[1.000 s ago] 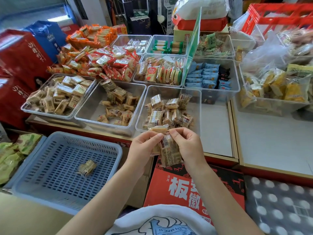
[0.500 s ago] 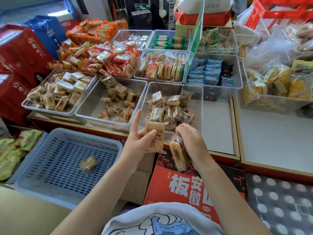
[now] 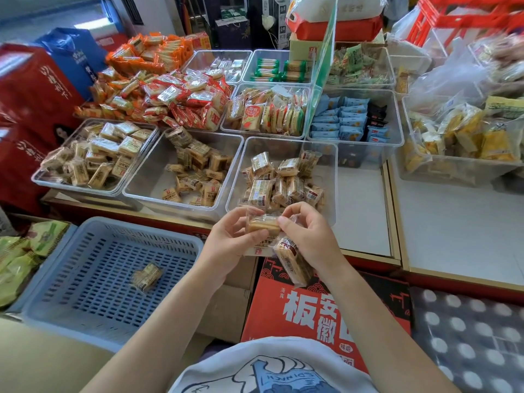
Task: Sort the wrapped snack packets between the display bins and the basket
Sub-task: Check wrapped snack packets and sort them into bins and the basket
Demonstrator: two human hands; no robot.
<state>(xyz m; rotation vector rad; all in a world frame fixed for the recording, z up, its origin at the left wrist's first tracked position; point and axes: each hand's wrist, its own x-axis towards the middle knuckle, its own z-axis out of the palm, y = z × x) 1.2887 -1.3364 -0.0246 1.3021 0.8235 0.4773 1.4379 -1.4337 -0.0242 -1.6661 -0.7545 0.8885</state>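
My left hand (image 3: pixel 231 242) and my right hand (image 3: pixel 309 236) meet in front of the nearest clear bin (image 3: pixel 329 154). Both pinch one tan wrapped packet (image 3: pixel 262 224) between their fingertips. A second packet (image 3: pixel 292 262) hangs tucked under my right palm, held by the lower fingers. The bin behind my hands holds several tan packets (image 3: pixel 280 182). To the lower left stands the blue slotted basket (image 3: pixel 56 293) with a single packet (image 3: pixel 146 276) lying in it.
Two more clear bins (image 3: pixel 141 180) of tan packets sit to the left. Further bins of red, green and blue snacks (image 3: pixel 266 112) fill the back. A red printed carton (image 3: pixel 326 304) stands below my hands. A white counter (image 3: pixel 453 222) lies at the right.
My hands were apart, each with its own packet. They have come together again, and my right fingers now also pinch the packet my left hand holds.
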